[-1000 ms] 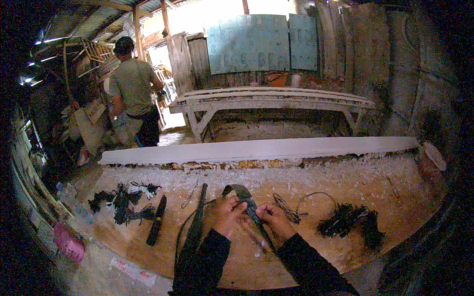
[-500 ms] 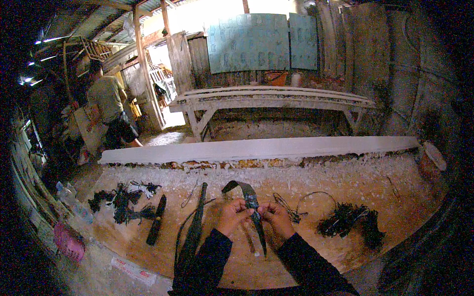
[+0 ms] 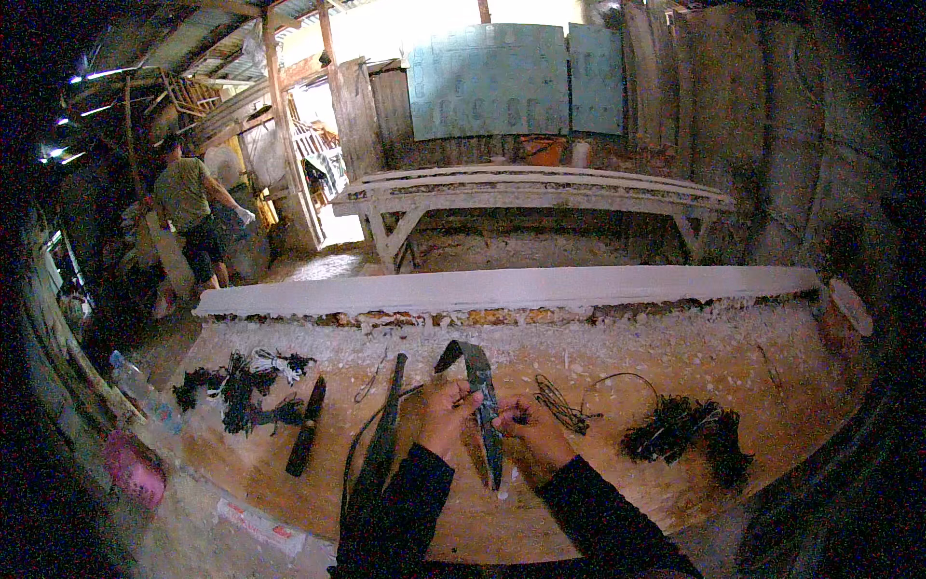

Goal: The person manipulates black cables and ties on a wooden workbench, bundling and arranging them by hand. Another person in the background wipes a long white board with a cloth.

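A dark strip (image 3: 491,446), its upper end curling over, is being held over the table (image 3: 608,487), the left hand (image 3: 446,413) pinching it between thumb and fingers. The right hand (image 3: 538,431) is resting bent fingers at its right edge; whether they are gripping cannot be told. Dark cord bundles (image 3: 675,430) are lying on both sides, a black knife-like tool (image 3: 306,429) is lying left, and a long white bar (image 3: 511,289) is stretching across behind.

1) We see a person (image 3: 181,190) in dark shorts at the left, back turned to us
2) We find a large pale blue panel (image 3: 487,82) beside a narrower blue panel (image 3: 595,79) at the back
3) Below these we spot an orange container (image 3: 542,151) beyond a whitish bench (image 3: 473,200)
4) Nearer us, a pink basket (image 3: 135,470) and a clear bottle (image 3: 135,379)
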